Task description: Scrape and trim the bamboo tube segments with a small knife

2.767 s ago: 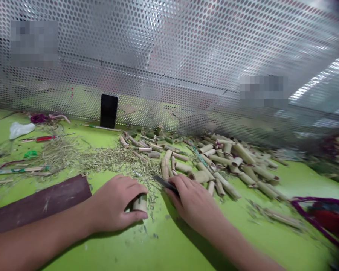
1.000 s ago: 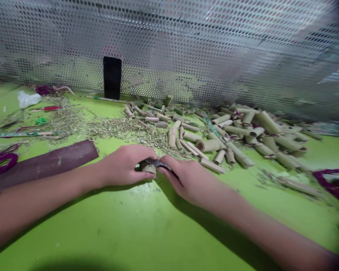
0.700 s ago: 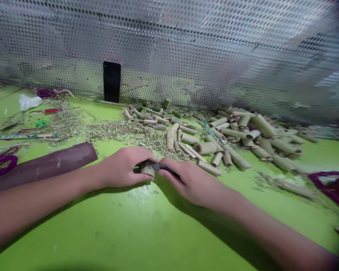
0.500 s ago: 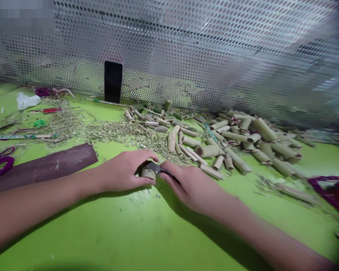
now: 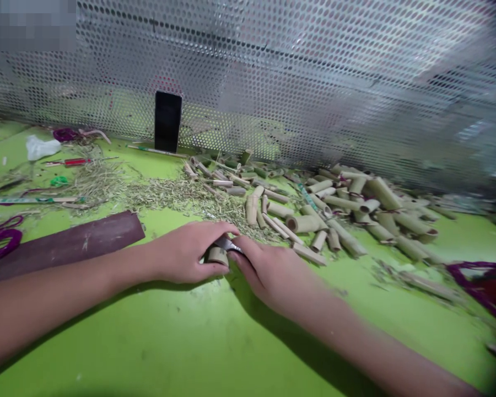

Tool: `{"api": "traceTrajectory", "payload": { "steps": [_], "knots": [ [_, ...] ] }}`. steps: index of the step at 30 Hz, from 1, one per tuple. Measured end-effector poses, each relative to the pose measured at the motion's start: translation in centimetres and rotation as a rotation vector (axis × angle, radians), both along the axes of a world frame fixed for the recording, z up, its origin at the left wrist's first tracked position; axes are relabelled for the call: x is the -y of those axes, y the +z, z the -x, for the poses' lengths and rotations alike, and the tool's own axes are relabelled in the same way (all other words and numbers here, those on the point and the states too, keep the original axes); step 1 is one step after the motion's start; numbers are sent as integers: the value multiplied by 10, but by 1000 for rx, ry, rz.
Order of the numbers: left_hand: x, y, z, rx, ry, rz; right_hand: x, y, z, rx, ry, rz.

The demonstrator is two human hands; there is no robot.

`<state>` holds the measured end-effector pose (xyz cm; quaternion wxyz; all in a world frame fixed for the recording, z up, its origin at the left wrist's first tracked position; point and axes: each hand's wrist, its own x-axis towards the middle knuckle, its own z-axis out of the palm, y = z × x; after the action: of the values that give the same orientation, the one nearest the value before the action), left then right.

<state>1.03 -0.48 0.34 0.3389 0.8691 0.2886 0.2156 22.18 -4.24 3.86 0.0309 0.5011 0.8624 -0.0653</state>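
My left hand (image 5: 190,252) grips a short bamboo tube (image 5: 217,256) against the green table top (image 5: 149,342), its fingers curled over the tube. My right hand (image 5: 264,274) is shut on a small knife (image 5: 227,243) with a dark handle mostly hidden in the fingers. The shiny blade rests on the top of the tube. Both hands are close together, with the knuckles nearly meeting above the tube.
A heap of cut bamboo tubes (image 5: 314,220) lies ahead and to the right, beside a spread of fine shavings (image 5: 177,196). A black phone (image 5: 167,121) stands against a perforated metal screen (image 5: 273,71). A maroon strip (image 5: 66,237) lies left of my left arm.
My hands have moved together since the oldest frame, bringing the knife from beside the tube onto it. The view has tilted downward, and the tube has shifted slightly in my left hand.
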Motion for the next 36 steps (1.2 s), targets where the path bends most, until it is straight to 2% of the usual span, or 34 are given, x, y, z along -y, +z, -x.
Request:
{"api": "traceTrajectory", "payload": {
  "steps": [8,13,20,24,30,33,36],
  "knots": [
    [1,-3,4,-26,90,-30,-4,-4,-5,-87,19,73],
    [0,-4,3,-20,52,-104,-5,-4,-8,-163,13,129],
    [-3,-5,3,-1,5,-117,-10,-4,-16,-235,61,213],
    [-3,-8,4,31,-23,-130,-7,-4,-18,-244,59,215],
    [-2,-6,4,-22,76,11,-7,-1,-21,-281,1,187],
    [-2,-6,2,-19,61,24,-8,1,-21,-382,-31,162],
    [-4,-7,0,6,24,-9,-7,2,-17,-417,-4,148]
  ]
}}
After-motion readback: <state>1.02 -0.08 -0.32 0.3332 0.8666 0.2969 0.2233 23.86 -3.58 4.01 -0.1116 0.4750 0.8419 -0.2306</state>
